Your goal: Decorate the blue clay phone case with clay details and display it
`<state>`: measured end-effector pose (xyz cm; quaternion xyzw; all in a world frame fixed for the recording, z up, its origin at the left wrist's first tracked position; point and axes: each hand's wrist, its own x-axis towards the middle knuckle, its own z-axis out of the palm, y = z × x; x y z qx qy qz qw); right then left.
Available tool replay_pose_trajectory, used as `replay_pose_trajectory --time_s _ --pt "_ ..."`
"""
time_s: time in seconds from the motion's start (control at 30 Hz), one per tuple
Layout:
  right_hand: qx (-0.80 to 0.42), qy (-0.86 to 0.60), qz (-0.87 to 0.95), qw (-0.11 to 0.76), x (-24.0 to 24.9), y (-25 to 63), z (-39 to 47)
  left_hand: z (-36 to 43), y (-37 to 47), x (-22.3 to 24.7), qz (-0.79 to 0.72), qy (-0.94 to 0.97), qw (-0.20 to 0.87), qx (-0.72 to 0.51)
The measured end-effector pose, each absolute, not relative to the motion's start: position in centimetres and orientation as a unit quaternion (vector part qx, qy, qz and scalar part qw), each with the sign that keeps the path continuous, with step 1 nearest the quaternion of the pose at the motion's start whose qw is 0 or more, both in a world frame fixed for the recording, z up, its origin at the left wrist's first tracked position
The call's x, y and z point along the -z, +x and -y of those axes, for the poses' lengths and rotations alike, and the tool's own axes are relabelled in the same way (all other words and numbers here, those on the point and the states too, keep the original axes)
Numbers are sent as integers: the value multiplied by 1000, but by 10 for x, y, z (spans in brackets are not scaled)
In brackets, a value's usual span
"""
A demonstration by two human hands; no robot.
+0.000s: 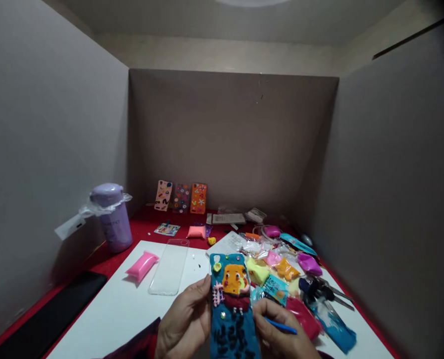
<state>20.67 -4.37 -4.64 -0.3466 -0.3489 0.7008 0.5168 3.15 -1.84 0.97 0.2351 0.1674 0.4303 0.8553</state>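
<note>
The blue case is up in front of the person, over the near part of the white board, its decorated face turned toward the wearer. The left hand has its fingers gripping the left edge, probably to steady the case without covering the raised shapes. The right hand has its fingers closed on a blue tool while touching the right edge, presumably bracing that side too.

A clear case lies flat, apart from the hands. Three decorated cases stand at the back, perhaps propped for display.

Soft, coloured material fills the small packets: the pink packet sits alone on the left, while the yellow packet, orange packet and purple packet crowd the right, seemingly within reach. The lilac bottle is lidded (its contents are hidden).
</note>
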Motion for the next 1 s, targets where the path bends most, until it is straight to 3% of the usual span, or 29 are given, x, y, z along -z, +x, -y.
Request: replay_pose_trajectory --time_s 0.5,1.0 --pt "-637 -384 365 560 28 214 41 23 30 -10 -229 285 833 -415" --pt "-661 -367 330 566 31 212 33 18 32 -3 -255 305 821 -410"
